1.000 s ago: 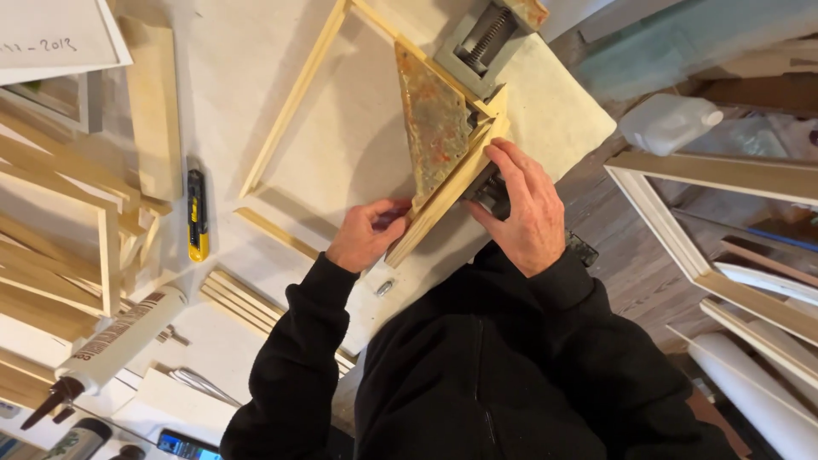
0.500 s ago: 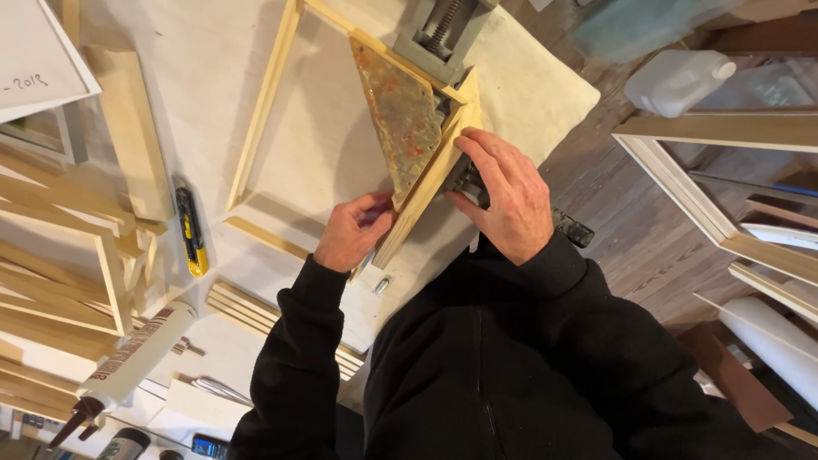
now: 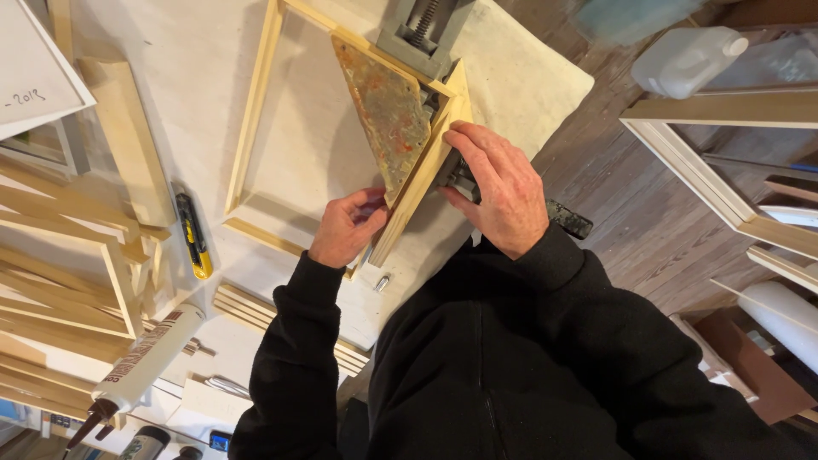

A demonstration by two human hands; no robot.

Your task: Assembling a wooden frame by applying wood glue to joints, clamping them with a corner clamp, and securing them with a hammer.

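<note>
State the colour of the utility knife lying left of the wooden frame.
Yellow and black, seen in the head view: utility knife.

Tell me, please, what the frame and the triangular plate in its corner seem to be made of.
The frame looks like bare, unfinished wood: pale yellow strips with no paint or gloss. The triangular plate seems to be metal, though this is less sure: its flat face is mottled brown and orange, like rust or dried glue stains.

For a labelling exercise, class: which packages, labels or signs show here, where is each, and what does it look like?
Caulk tube: lower left on the bench, long white cylinder, brown lettering, dark nozzle.
Plastic jug: upper right on the floor, translucent white, capped.
White board: top left corner, flat, with a handwritten mark.
</note>
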